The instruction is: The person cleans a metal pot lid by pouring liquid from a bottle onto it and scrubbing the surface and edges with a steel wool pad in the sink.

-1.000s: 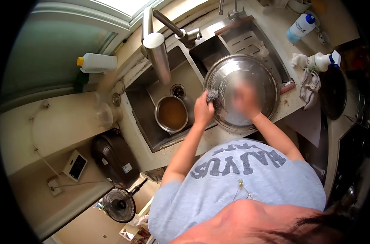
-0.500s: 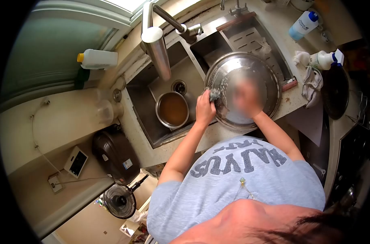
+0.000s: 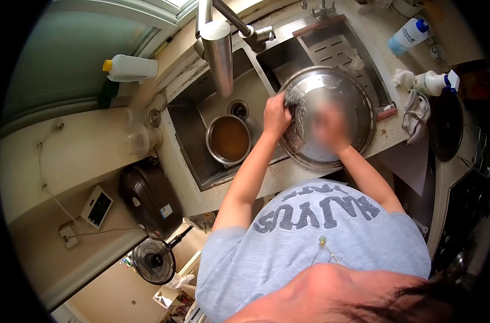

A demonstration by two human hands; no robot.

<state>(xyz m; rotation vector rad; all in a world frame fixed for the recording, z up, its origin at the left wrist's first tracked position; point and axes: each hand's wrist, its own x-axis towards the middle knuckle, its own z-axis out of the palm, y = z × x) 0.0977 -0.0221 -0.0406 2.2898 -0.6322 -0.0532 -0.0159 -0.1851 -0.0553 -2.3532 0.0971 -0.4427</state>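
A large round metal lid (image 3: 358,102), wet with suds, lies tilted over the right part of the sink and the counter's front edge. My left hand (image 3: 277,114) is closed around a steel wool scrubber (image 3: 292,98), pressed to the lid's upper left rim. Over the middle of the lid is my right hand (image 3: 331,129), smeared by blur, so its fingers and anything in them cannot be made out. Left of the lid, a metal pot (image 3: 229,140) of brownish liquid stands in the left basin (image 3: 194,126).
A faucet (image 3: 218,59) with a thick cylindrical head reaches over the left basin. A slotted draining tray (image 3: 331,52) fills the right side of the sink. Beyond it stand a blue-capped bottle (image 3: 408,36), a spray bottle (image 3: 433,83) and a crumpled cloth (image 3: 415,116).
My left hand has slid up along the lid's left rim with the scrubber. My right hand stays over the lid's middle. The camera view has shifted slightly.
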